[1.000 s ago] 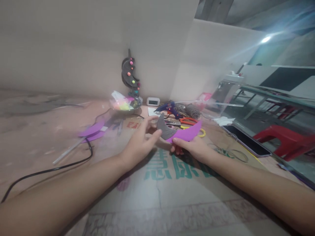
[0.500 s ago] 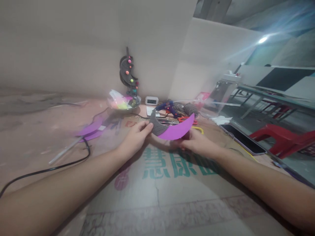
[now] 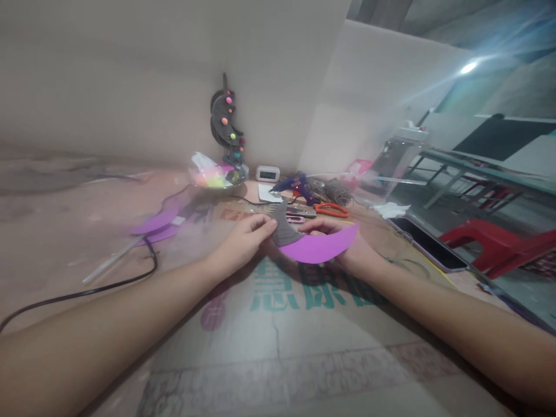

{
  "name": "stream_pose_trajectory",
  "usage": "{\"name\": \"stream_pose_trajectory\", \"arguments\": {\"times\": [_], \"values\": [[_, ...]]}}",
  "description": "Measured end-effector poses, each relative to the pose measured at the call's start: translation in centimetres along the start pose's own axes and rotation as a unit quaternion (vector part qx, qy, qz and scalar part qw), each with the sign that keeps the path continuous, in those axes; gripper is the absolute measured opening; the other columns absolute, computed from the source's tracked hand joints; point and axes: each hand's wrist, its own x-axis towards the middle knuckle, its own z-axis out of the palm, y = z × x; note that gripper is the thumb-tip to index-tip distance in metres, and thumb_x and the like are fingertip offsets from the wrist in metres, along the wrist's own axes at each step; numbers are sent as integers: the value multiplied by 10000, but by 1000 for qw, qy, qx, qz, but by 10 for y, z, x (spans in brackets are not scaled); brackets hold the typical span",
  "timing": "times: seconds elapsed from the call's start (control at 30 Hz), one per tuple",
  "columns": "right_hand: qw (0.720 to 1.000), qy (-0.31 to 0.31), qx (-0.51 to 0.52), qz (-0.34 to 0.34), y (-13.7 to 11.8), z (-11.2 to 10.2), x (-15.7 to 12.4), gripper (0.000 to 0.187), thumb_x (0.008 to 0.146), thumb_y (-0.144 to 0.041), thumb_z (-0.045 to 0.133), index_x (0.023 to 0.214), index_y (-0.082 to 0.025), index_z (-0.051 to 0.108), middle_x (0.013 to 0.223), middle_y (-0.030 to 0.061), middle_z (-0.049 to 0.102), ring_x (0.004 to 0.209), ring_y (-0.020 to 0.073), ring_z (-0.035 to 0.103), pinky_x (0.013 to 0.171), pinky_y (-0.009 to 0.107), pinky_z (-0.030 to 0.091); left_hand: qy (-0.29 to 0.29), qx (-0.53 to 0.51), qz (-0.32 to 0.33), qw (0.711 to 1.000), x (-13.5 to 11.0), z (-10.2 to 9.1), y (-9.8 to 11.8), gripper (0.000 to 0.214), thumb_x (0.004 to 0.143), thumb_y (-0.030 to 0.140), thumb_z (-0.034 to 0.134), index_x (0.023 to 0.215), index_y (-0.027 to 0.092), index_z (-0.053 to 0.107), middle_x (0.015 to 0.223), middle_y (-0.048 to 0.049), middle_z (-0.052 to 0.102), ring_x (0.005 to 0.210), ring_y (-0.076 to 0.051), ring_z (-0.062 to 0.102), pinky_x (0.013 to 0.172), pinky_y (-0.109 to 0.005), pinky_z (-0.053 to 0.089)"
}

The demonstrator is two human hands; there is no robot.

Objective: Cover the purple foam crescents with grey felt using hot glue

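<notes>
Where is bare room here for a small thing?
The widest bare patch is the cardboard between left forearm and right forearm, nearer than the green lettering. Behind the held crescent it is crowded: glue gun, orange handles, grey yarn.

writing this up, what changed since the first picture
The right hand took its thumb off the front of the purple crescent; its fingers moved up from under the lower edge to behind the upper. The left hand still holds the grey end; glue gun and clock stayed put.
</notes>
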Motion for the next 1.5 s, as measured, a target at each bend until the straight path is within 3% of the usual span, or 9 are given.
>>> {"name": "stream_pose_trajectory", "arguments": {"times": [0.23, 0.43, 0.53, 0.7, 0.8, 0.9, 1.03, 1.23, 1.5], "values": [[999, 22, 20, 16, 7, -1, 5, 245, 684, -389, 723, 720, -163, 637, 685, 2, 617, 566, 95, 530, 537, 231, 408, -30, 8, 8, 999, 2, 0, -2, 275, 804, 419, 581, 709, 165, 531, 591, 33, 536, 528, -93, 487, 516, -207, 359], [998, 26, -55, 3, -4, 5, -1, 189, 715, -264, 664, 882, -177, 679, 771, 37, 660, 576, 117, 545, 507, 240, 407, -5, 4, -2, 1000, 2, 0, 1, 283, 810, 417, 569, 698, 162, 518, 576, 36, 490, 527, -92, 452, 516, -207, 344], [993, 97, -73, 5, -6, -2, 1, 357, 699, -184, 629, 1055, -198, 641, 816, 42, 667, 604, 138, 565, 519, 253, 432, 34, 5, -11, 999, 2, 1, 4, 288, 817, 399, 556, 661, 167, 486, 544, 41, 453, 499, -87, 412, 490, -206, 311], [958, 249, -66, -125, -15, -28, 13, 187, 823, -273, 541, 995, -245, 609, 944, 15, 639, 805, 147, 594, 745, 290, 486, 42, 49, 17, 998, 1, 0, 5, 321, 837, 398, 524, 617, 169, 475, 544, 38, 451, 518, -95, 413, 512, -218, 316], [965, 141, -191, -112, -35, -29, 9, 179, 852, -345, 540, 843, -212, 659, 894, 38, 666, 874, 185, 607, 820, 320, 467, 17, 98, 35, 994, -1, 0, 4, 331, 839, 414, 522, 623, 168, 478, 567, 43, 464, 540, -96, 418, 530, -220, 318], [939, 3, -324, -116, -50, -16, -1, 203, 847, -349, 563, 830, -197, 698, 939, 53, 692, 945, 210, 608, 880, 340, 444, -11, 124, 48, 991, -2, 0, 4, 314, 841, 410, 524, 647, 167, 483, 591, 45, 468, 572, -102, 433, 558, -222, 334], [927, -89, -339, -135, -44, 1, -9, 183, 824, -353, 613, 882, -197, 687, 992, 53, 688, 1002, 198, 595, 910, 329, 435, -43, 146, 69, 986, -3, 1, 2, 297, 852, 412, 509, 691, 163, 492, 628, 43, 463, 599, -102, 438, 576, -222, 343], [915, -113, -358, -146, -29, 7, -13, 169, 778, -347, 672, 767, -188, 613, 992, 54, 639, 1002, 195, 563, 903, 331, 415, -60, 173, 93, 979, -4, 2, 2, 289, 866, 401, 492, 715, 156, 518, 659, 33, 473, 633, -106, 442, 608, -224, 356], [932, -114, -335, -83, -34, 12, -13, 167, 769, -275, 661, 668, -189, 560, 830, -1, 615, 816, 150, 564, 800, 285, 414, -76, 202, 106, 971, -7, 3, 4, 318, 865, 426, 489, 694, 159, 501, 654, 33, 467, 629, -108, 440, 593, -227, 349]]}}
